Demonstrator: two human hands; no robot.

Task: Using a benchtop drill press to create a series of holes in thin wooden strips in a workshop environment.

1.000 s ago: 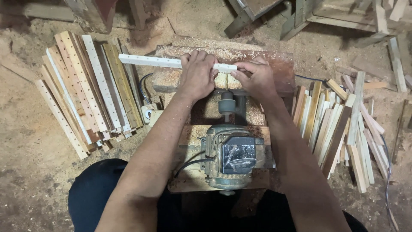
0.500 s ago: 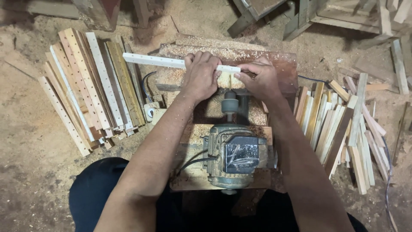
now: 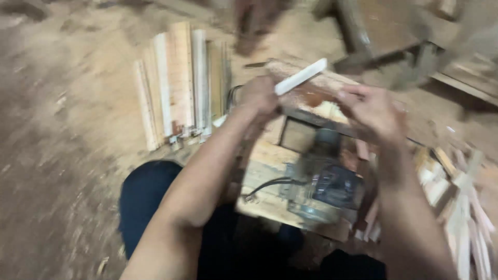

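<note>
Pale, our short flat wooden slat (image 3: pixel 301 76) rises tilted over the sawdust-strewn wooden block (image 3: pixel 311 106), clenched in our left hand (image 3: pixel 258 97); our right hand (image 3: pixel 371 111) hovers loosely curled, empty; keep fingers clear of the grey motor (image 3: pixel 327 189)

Electric motor (image 3: pixel 332 189) mounted on wooden base (image 3: pixel 267 168). Stack of wooden slats (image 3: pixel 181 83) left of motor; loose offcuts (image 3: pixel 461 207) right of it.

Motion blur smears the whole view; the pale wooden strip (image 3: pixel 301 76) disappears behind the left hand (image 3: pixel 258 97).
</note>
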